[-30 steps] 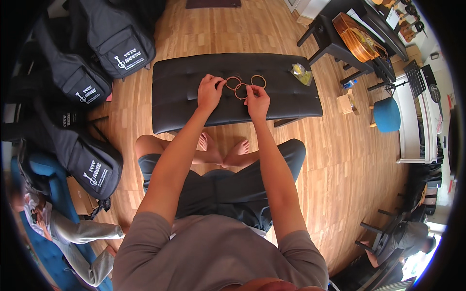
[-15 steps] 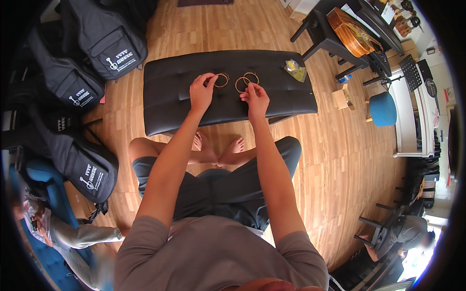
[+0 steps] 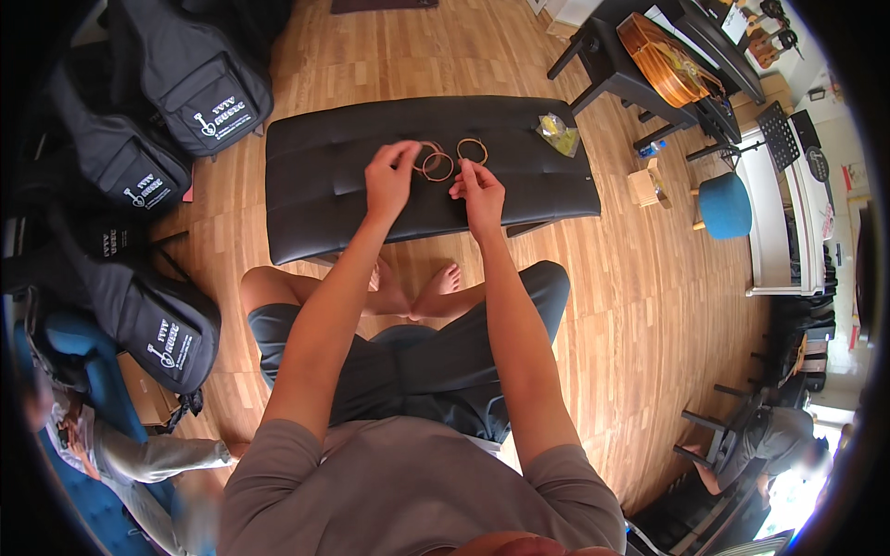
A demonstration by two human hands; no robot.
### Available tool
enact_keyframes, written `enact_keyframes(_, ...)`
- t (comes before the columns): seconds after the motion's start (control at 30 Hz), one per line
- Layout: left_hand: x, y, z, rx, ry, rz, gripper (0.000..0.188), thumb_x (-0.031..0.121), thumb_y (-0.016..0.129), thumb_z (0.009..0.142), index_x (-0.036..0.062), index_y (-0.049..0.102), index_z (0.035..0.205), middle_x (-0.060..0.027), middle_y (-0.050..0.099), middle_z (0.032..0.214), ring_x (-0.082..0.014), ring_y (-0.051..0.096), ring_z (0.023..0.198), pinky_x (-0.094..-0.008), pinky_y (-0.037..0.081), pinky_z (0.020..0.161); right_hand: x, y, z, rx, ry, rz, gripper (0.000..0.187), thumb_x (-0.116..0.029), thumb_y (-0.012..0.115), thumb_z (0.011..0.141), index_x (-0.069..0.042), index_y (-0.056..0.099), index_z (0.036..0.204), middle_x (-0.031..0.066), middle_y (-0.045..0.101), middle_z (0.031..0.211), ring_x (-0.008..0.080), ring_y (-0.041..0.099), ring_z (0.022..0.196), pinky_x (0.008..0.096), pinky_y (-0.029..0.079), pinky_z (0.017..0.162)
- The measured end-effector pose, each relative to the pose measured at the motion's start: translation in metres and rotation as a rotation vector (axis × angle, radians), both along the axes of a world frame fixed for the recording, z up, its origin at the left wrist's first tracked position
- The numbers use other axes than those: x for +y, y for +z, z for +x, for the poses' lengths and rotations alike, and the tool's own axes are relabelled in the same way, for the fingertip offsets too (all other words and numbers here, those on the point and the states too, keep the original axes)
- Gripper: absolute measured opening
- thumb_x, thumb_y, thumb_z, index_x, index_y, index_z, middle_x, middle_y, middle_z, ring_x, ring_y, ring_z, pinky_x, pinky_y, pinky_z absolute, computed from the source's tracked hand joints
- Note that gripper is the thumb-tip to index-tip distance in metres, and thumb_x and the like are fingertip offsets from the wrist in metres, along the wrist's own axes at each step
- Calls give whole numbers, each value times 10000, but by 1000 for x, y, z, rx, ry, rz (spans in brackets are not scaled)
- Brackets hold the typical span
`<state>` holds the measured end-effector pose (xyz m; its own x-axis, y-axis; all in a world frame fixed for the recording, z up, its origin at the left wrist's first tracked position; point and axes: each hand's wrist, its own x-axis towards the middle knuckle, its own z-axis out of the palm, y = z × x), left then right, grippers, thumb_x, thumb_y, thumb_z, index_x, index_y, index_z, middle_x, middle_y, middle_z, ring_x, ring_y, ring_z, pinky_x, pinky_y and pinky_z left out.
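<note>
Over the black padded bench (image 3: 352,213), thin bronze-coloured coils that look like guitar strings are between my hands. My left hand (image 3: 389,181) is closed in a pinch on one coiled guitar string, partly hidden by my fingers. A second coil (image 3: 438,179) overlaps it and reaches toward my right hand. My right hand (image 3: 480,195) is pinched shut at the coils' edges; its fingertips hide which coil they hold. The third coil (image 3: 472,139) stands just beyond those fingertips. A clear plastic packet with yellow contents (image 3: 558,135) lies at the bench's right end.
Black guitar bags (image 3: 199,102) stand along the left. An acoustic guitar (image 3: 663,60) rests on a black bench at the far right. A blue stool (image 3: 724,206), small cardboard box (image 3: 647,185) and bottle (image 3: 652,149) stand on the right. Other people are at lower left and lower right.
The middle coil has moved left, away from the rightmost coil, and now overlaps the one at my left hand. My right hand has shifted slightly left. The whole view has drifted a little.
</note>
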<state>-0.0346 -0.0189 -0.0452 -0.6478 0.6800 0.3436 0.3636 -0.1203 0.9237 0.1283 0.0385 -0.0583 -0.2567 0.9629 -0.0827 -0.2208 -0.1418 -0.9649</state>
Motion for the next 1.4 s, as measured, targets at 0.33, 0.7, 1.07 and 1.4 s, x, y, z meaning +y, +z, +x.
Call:
enact_keyframes(0.33,6,10,-19,570,96,-224,299,286,731,894,96,729,1124,-84,633,1052,-291,602,1050,-429,484,893,-3,-2,-9,-66,-23,32,179,-124,691,971,45,648,1011,64,657,774,116,630,577,237,500,513)
enact_keyframes(0.7,21,10,-4,313,-149,-307,208,233,662,959,45,730,1014,-113,713,979,-295,687,877,-402,538,775,-3,3,-9,-53,-13,8,246,-157,716,959,53,650,1069,86,665,797,132,641,585,241,509,522)
enact_keyframes(1.07,5,-13,6,-68,-303,-284,336,272,600,1020,-25,650,1168,-152,745,1024,-231,731,848,-331,562,768,9,-5,6,186,104,-135,254,-180,724,960,61,697,1035,95,704,880,150,678,695,262,556,630)
enact_keyframes(1.4,7,4,19,-638,-511,-260,326,274,643,1015,8,696,1195,-71,726,983,-113,675,778,-254,555,676,18,-7,25,235,338,-207,238,-215,666,1001,15,697,1055,69,706,914,139,667,793,280,538,756)
